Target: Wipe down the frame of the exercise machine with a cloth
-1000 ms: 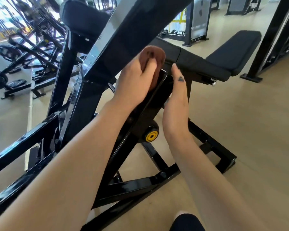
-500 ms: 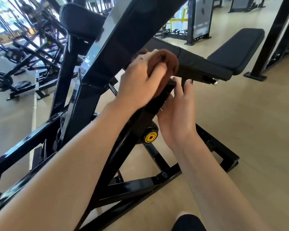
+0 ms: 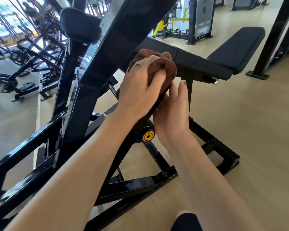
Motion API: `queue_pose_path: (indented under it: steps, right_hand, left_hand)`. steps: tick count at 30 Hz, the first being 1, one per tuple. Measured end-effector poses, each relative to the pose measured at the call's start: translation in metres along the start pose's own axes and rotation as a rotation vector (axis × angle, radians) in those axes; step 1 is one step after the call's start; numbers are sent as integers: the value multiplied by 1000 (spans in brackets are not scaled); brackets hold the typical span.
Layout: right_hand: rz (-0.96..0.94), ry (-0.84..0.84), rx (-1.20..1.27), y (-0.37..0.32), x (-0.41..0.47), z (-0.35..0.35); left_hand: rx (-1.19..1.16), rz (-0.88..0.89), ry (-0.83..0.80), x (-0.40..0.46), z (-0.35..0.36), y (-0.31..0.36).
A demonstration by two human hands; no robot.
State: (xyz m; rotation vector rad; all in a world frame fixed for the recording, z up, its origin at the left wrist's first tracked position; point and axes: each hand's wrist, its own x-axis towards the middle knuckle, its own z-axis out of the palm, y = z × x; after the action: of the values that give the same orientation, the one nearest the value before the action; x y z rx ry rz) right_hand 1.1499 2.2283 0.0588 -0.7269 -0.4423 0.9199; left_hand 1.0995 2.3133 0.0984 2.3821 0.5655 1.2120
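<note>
A black steel exercise machine frame (image 3: 83,97) slants up across the middle of the view, with a yellow-capped pivot (image 3: 148,135) low on it. My left hand (image 3: 138,90) grips a bunched brown cloth (image 3: 165,67) and presses it onto the upper end of a slanted black bar, just under the black padded seat (image 3: 205,65). My right hand (image 3: 173,112) lies against the right side of the same bar, fingers extended upward and touching the lower edge of the cloth. Part of the bar is hidden under both hands.
The machine's base bars (image 3: 213,152) spread over the beige floor (image 3: 249,130) to the right. A black upright post (image 3: 272,39) stands at the far right. More black machines and weight plates (image 3: 2,84) fill the left background. My knee (image 3: 187,222) shows at the bottom edge.
My left hand has slid the cloth to the right along the bar's top and bunched it more. My right hand has closed in against the bar, up to the cloth.
</note>
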Motion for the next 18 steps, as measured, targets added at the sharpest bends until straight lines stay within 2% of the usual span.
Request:
queue_pose_path:
  steps: [2, 6, 8, 10, 14, 18]
  right_hand:
    - [5, 0, 2, 1, 1, 0]
    - [8, 42, -14, 2, -1, 8]
    - [3, 71, -56, 0, -2, 11]
    - [31, 85, -113, 1, -7, 14]
    - [1, 78, -160, 17, -25, 22]
    - [-157, 83, -186, 40, -43, 27]
  left_hand:
    - [27, 24, -2, 4, 0, -6]
    - [85, -228, -53, 40, -10, -9]
    - [82, -298, -23, 44, -9, -10]
    - [33, -277, 22, 34, -7, -9]
    - [26, -37, 54, -13, -14, -4]
    - [260, -86, 41, -89, -27, -21]
